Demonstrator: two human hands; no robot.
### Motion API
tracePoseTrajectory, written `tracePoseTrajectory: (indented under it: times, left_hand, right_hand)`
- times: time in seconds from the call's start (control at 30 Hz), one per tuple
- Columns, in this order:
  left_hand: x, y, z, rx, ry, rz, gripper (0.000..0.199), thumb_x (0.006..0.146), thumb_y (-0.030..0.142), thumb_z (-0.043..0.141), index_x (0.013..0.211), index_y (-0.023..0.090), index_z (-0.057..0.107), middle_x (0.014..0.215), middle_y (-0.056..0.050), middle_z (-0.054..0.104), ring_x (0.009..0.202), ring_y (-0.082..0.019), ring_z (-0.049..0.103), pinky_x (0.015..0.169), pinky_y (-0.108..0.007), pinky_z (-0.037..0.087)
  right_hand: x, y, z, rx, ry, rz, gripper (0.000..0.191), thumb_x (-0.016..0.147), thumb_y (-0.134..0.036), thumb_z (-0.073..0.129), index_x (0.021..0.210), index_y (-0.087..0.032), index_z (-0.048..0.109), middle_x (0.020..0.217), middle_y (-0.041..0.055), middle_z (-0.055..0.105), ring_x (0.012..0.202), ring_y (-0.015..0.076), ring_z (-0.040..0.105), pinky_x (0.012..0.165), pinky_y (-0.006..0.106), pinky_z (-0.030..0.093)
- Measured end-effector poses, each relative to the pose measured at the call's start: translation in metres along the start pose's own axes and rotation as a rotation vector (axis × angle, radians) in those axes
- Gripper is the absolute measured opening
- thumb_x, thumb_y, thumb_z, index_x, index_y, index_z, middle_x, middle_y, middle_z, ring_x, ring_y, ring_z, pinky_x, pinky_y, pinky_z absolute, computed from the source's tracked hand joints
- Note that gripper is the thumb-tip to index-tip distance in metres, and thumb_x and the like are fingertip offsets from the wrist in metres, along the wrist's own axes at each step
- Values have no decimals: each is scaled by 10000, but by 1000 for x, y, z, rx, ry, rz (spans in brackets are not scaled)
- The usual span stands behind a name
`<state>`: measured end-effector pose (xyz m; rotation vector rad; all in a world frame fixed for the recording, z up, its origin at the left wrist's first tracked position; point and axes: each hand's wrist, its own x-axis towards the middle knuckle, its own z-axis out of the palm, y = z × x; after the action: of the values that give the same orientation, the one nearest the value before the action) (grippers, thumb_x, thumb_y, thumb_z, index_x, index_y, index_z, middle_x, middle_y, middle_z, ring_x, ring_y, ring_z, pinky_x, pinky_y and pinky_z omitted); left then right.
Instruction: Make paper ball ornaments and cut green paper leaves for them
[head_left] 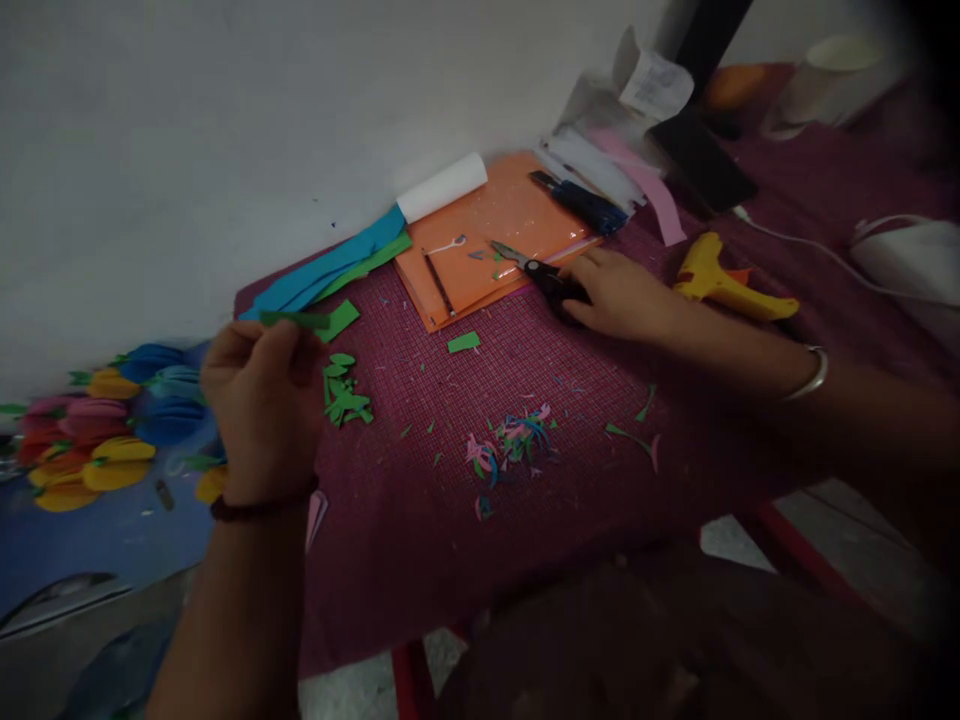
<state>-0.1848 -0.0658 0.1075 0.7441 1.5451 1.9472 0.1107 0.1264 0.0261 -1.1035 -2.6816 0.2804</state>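
My left hand (262, 385) is closed on a strip of green paper (296, 320), pinched between thumb and fingers above the table's left side. Below and right of it lies a small heap of cut green paper pieces (345, 395), with a larger green piece (343, 320) just behind. On the right, my right hand (615, 295) is wrapped round the dark handles of a pair of scissors (532, 268). Their blades point left over the orange sheets (480, 240), where a pencil (439, 283) lies. A loose green piece (463, 343) rests in front of the sheets.
Paper scraps (517, 440) are heaped mid-table. A blue cutter knife (581, 200), white roll (442, 188) and blue paper strips (330, 260) lie at the back. At right are a yellow glue gun (727, 280) and a phone (701, 165). Colourful paper shapes (120, 460) sit at far left.
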Motion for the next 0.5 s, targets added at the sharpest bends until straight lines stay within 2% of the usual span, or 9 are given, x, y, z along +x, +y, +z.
tracePoseTrajectory:
  times: [0.03,0.1,0.17,0.27,0.33,0.4,0.5]
  left_hand:
    - [6,3,2,13,-13,103,231,774,57,620,641,198,495,542,89,561,546,-71,564,552,-223,465]
    - [14,0,12,3,-84,186,248,748,42,633,618,192,484,533,84,556,529,-76,559,536,-218,473]
    - [19,-7,26,-52,-114,164,244,721,51,650,612,197,488,532,82,556,527,-76,564,532,-205,487]
    - [26,-17,50,-161,-145,37,197,693,84,685,642,194,530,580,64,596,536,-74,581,552,-200,501]
    - [31,-20,65,-232,-154,2,185,674,91,707,661,189,551,590,54,600,533,-71,583,540,-192,486]
    - [35,-20,77,-299,-191,5,166,674,98,712,672,184,570,589,48,594,533,-68,580,547,-193,479]
    - [38,-17,92,-362,-231,1,131,685,123,713,677,172,592,588,37,600,541,-74,588,578,-209,492]
  right_hand:
    - [-2,4,3,-36,-21,19,379,809,-291,554,1126,-87,592,1100,182,606,982,280,568,824,371,424]
    - [-3,7,7,-72,-37,47,434,826,-311,538,1190,-77,573,1124,195,606,989,287,575,817,372,427]
    - [1,6,7,-80,-45,73,481,814,-313,545,1240,-91,560,1115,189,623,958,291,593,782,372,437]
    - [12,9,-2,7,-109,165,535,755,-310,591,1263,-147,567,1019,142,671,840,272,622,693,355,448]
    - [18,14,-10,233,-142,235,563,726,-315,616,1267,-170,562,955,104,686,763,229,621,644,323,447]
    - [19,16,-17,627,-179,250,605,736,-332,613,1311,-174,506,932,82,683,720,190,605,602,293,449]
    - [16,6,-22,1073,-155,178,777,708,-389,704,1401,-210,401,954,72,652,780,184,603,651,303,470]
